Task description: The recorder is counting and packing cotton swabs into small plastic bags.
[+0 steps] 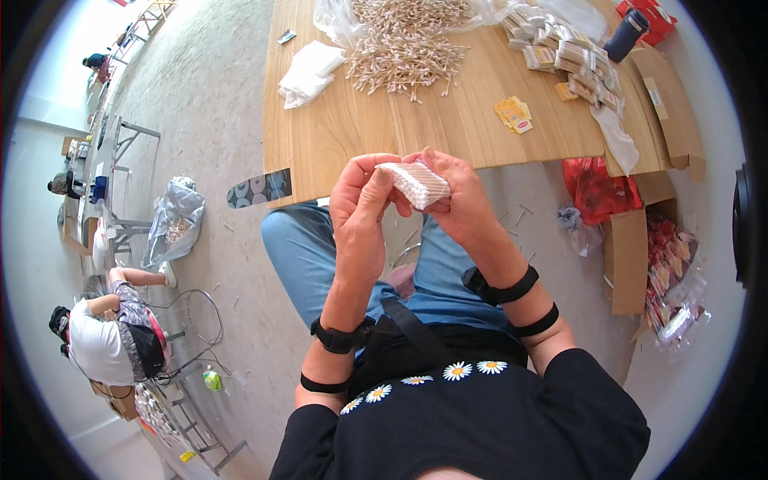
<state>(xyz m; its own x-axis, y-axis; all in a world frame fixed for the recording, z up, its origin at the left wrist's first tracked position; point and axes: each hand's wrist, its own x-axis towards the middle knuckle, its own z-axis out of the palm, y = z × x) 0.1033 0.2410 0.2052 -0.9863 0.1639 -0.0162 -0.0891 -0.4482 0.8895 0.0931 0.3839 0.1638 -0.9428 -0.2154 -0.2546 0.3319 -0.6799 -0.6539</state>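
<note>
Between my two hands, just off the table's near edge, is a small bag of cotton swabs [420,185], its white tips packed in rows along one side. My left hand [362,190] grips its left end, thumb on top. Around its right end the fingers of my right hand [458,194] are closed, partly hidden behind it. Beyond them on the wooden table [384,128] lies a big heap of loose cotton swabs [408,60]. A stack of clear empty bags [308,74] lies left of the heap, and several small yellow cards [513,114] lie to the right.
Filled swab packs [572,60] pile up at the table's far right, near a dark bottle [626,36] and an open cardboard flap [668,108]. Below right stands a cardboard box [626,260] of red packaging. At left, a person in white [100,344] sits by another table.
</note>
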